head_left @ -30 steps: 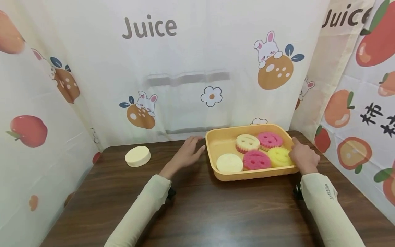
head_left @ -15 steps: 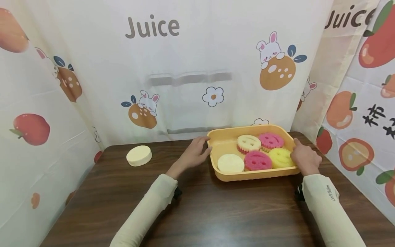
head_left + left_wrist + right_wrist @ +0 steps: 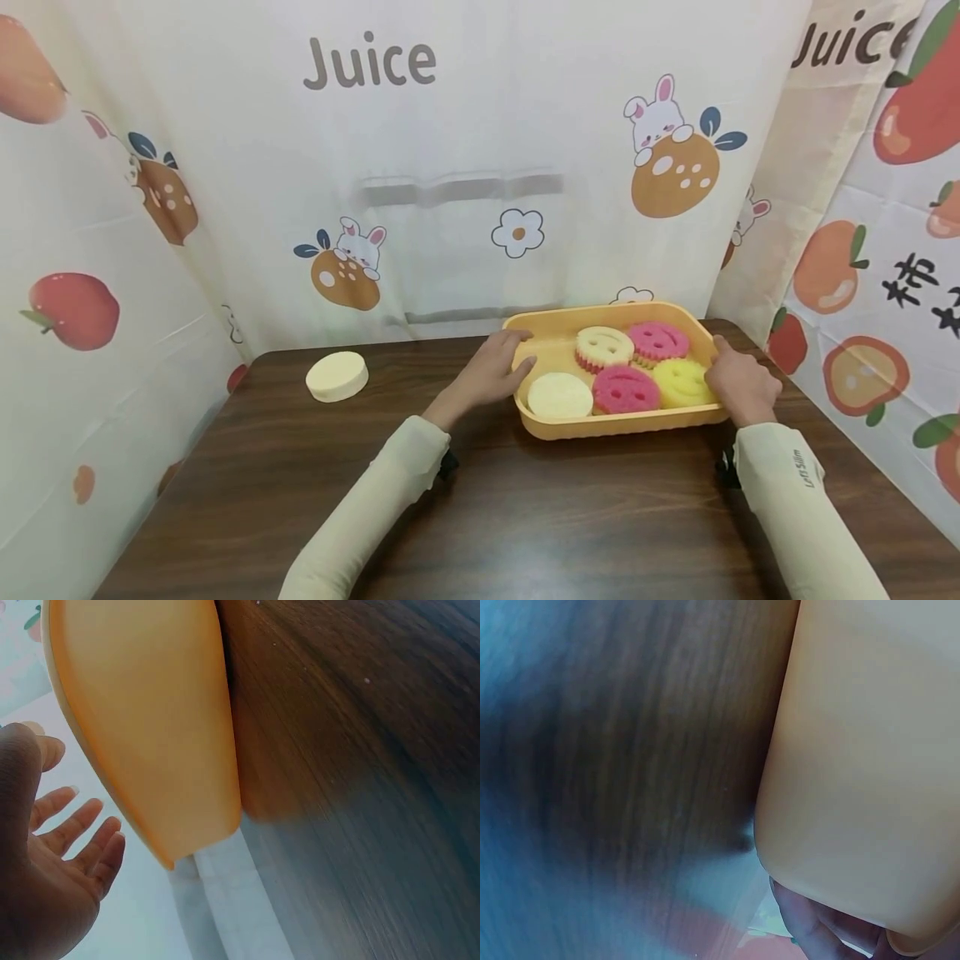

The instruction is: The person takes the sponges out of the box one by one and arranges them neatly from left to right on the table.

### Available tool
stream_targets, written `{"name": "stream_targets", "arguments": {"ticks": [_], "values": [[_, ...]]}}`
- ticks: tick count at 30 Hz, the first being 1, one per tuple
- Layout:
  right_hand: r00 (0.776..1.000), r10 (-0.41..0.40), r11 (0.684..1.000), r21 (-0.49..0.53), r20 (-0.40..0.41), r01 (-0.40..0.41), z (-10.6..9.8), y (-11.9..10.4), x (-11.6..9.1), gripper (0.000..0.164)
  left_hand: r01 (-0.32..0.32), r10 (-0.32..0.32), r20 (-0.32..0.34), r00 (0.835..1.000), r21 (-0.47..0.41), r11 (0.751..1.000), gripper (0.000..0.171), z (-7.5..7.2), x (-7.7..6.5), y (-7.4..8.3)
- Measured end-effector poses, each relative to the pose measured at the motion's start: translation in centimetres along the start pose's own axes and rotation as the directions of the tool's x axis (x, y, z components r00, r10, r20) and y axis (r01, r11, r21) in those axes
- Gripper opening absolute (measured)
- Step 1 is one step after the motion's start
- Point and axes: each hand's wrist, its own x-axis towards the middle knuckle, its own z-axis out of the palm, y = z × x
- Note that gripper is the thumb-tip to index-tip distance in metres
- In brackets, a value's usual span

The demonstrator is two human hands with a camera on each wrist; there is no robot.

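A yellow-orange plastic tray [image 3: 622, 427] stands at the right rear of the table, holding several round sponges. Among them are a plain cream one [image 3: 560, 396], a cream-and-red smiley [image 3: 604, 343], two pink smileys, one at the back [image 3: 657, 340] and one in front [image 3: 626, 389], and a yellow smiley [image 3: 678, 382]. My right hand [image 3: 742, 385] grips the tray's right end; its fingers [image 3: 821, 922] lie along the outside wall. At the left rim, my left hand [image 3: 489, 373] reaches over with fingers loosely spread. The left wrist view shows that hand's relaxed fingers [image 3: 90, 840] beside the rim.
A cream round sponge [image 3: 337, 377] lies on the dark wooden table [image 3: 570, 517] at the far left. Printed fabric [image 3: 450, 125] hangs close behind the tray and along both sides.
My left hand has moved right, from beside the tray to over its left rim. The right hand stays on the right end; the tray and sponges look unmoved.
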Motion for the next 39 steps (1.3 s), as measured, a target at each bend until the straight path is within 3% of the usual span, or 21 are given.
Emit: {"name": "stream_targets", "arguments": {"ticks": [28, 39], "values": [[1.0, -0.001, 1.0, 0.004, -0.022, 0.001, 0.0, -0.4, 0.2, 0.056, -0.014, 0.014, 0.097, 0.995, 0.001, 1.0, 0.048, 2.1, 1.3, 1.6], [1.0, 0.003, 1.0, 0.01, -0.027, -0.003, 0.2, 0.1, 0.1, 0.055, -0.001, -0.028, 0.205, 0.978, 0.139, 0.99, 0.058, 3.0, 1.9, 2.2]]}}
